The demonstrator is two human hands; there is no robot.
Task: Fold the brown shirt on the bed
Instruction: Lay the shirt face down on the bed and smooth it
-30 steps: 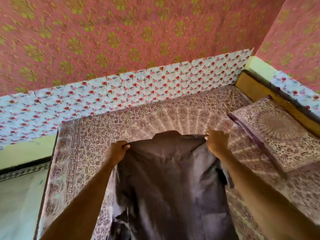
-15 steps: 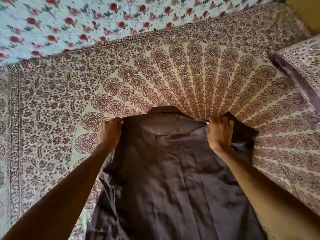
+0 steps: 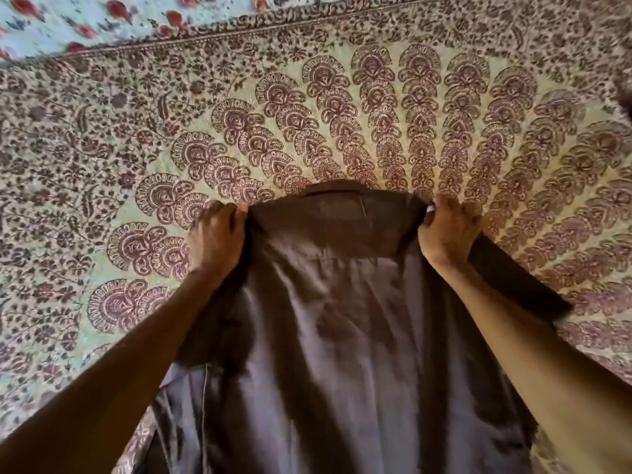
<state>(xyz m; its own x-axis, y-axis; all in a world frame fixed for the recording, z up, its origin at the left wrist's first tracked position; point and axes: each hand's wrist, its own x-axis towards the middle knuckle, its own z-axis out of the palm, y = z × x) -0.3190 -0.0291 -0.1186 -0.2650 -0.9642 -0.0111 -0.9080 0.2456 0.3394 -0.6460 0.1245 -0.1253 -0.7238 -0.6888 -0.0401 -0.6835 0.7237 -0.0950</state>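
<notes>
The brown shirt stretches back-side up from the bottom of the view to the middle of the bed, its collar at the far end. My left hand grips the left shoulder of the shirt. My right hand grips the right shoulder. Both hands hold the shoulders close above the patterned bedsheet; whether the cloth touches it there I cannot tell. A dark sleeve lies out to the right behind my right forearm. The shirt's lower part runs out of view.
The bedsheet has a brown fan-shaped print on a pale ground. A light blue cloth with red flowers runs along the far edge of the bed at the top left.
Over the last second the view dropped from the walls to the bed. My hands carried the shirt's shoulders lower and further onto the sheet, and the right sleeve spread out to the right.
</notes>
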